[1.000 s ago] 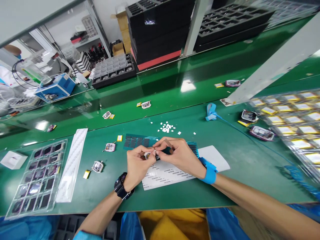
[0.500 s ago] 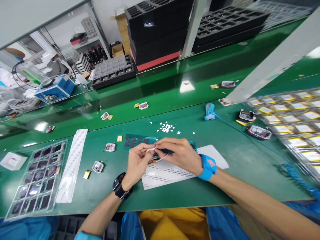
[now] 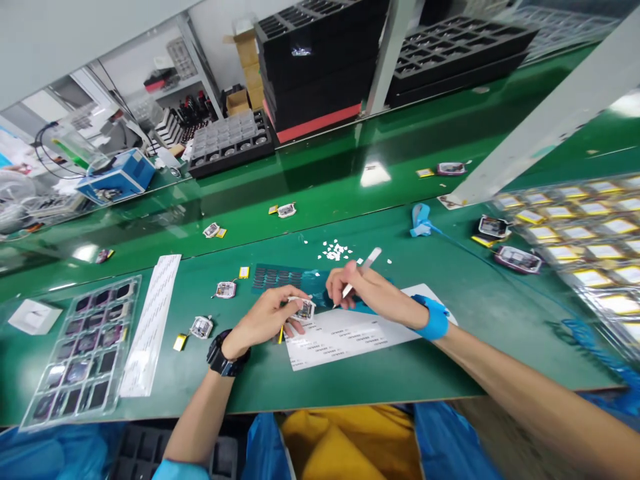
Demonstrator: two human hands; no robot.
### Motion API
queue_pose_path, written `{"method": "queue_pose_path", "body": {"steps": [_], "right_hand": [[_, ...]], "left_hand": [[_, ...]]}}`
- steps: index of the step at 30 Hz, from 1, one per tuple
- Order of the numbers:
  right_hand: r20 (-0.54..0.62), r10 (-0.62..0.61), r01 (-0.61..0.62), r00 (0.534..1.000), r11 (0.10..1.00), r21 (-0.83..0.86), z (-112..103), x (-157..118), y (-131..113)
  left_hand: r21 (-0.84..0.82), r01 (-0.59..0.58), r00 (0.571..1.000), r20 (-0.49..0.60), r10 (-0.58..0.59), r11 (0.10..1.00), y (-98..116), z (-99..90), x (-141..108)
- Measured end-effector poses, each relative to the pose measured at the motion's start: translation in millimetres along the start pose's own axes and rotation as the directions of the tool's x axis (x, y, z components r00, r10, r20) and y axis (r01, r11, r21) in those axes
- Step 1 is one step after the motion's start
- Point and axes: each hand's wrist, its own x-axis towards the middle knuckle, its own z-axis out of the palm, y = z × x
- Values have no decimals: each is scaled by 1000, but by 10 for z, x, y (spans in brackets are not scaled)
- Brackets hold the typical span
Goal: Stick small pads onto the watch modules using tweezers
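Small module pinched at the bench edge, tweezers poised beside it.

The small module (image 3: 303, 309) sits on the white sheet (image 3: 350, 333), gripped in the left hand (image 3: 265, 320); fingers hide its near side. The right hand (image 3: 367, 293) grasps white tweezers (image 3: 360, 272), tips down on the blue sticker sheet (image 3: 290, 279); what the tips touch is too small to tell. White scraps (image 3: 334, 251) lie beyond. Clear tray (image 3: 75, 350) sits far left.
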Motion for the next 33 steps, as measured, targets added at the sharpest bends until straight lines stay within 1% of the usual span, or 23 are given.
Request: {"method": "queue_pose_path", "body": {"steps": [1, 3, 7, 10, 18, 22, 24, 27, 28, 30, 31, 32, 33], "right_hand": [[63, 21, -23, 998, 1000, 21, 5, -26, 20], [117, 63, -65, 991, 998, 14, 32, -78, 70], [77, 145, -144, 986, 989, -19, 108, -132, 153], [55, 147, -146, 988, 989, -20, 146, -124, 182], [95, 163, -158, 982, 986, -56, 179, -81, 213], [96, 186, -184, 978, 982, -32, 193, -76, 188], [103, 198, -200, 975, 980, 9, 194, -74, 179], [136, 212, -224, 968, 971, 87, 173, -68, 180], [146, 213, -230, 966, 967, 110, 158, -66, 181], [155, 213, -235, 965, 961, 145, 115, -61, 171], [156, 210, -234, 965, 959, 157, 87, -58, 155], [150, 209, -233, 966, 957, 171, 56, -56, 131], [133, 210, -233, 969, 954, 188, 23, -52, 96]], "left_hand": [[19, 28, 999, 38, -29, 999, -20, -25, 0], [30, 48, 997, 57, -50, 998, -57, -52, 6], [48, 37, 998, 42, -39, 998, -101, -47, 20], [65, 15, 1000, 22, -17, 998, -110, -29, 18], [128, -1, 1000, 17, -1, 992, -135, -14, 17], [185, -7, 1000, 25, 3, 983, -127, -20, 12], [270, -29, 999, 24, 24, 962, -118, -29, 10], [443, -65, 998, 28, 58, 894, -98, -47, 10], [479, -76, 997, 34, 68, 875, -85, -50, 8], [495, -99, 995, 47, 87, 863, -49, -44, -5], [504, -115, 993, 39, 111, 856, -25, -33, -16], [521, -131, 988, 3, 151, 843, 1, -17, -29], [543, -141, 977, -59, 205, 828, 26, 3, -43]]}}
